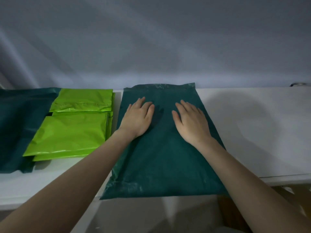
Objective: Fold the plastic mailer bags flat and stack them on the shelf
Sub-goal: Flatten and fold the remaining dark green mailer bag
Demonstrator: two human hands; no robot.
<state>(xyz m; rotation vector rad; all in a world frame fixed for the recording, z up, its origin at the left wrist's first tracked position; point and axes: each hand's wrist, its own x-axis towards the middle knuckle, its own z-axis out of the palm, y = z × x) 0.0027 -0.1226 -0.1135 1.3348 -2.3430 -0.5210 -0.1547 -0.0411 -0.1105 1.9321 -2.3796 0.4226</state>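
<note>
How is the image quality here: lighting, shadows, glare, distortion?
Head view: dim, bluish light; a broad soft shadow falls on the white shelf right of the dark green mailer; glare streaks on the lime mailers; the wide lens bows the shelf edge; both hands, left hand and right hand, look reasonably sharp, pressed flat on the mailer.

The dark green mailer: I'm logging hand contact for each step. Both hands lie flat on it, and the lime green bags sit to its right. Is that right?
Not quite. In the head view both the left hand and the right hand lie flat on the dark green mailer, but the lime green bags sit to its left, not its right.
</note>
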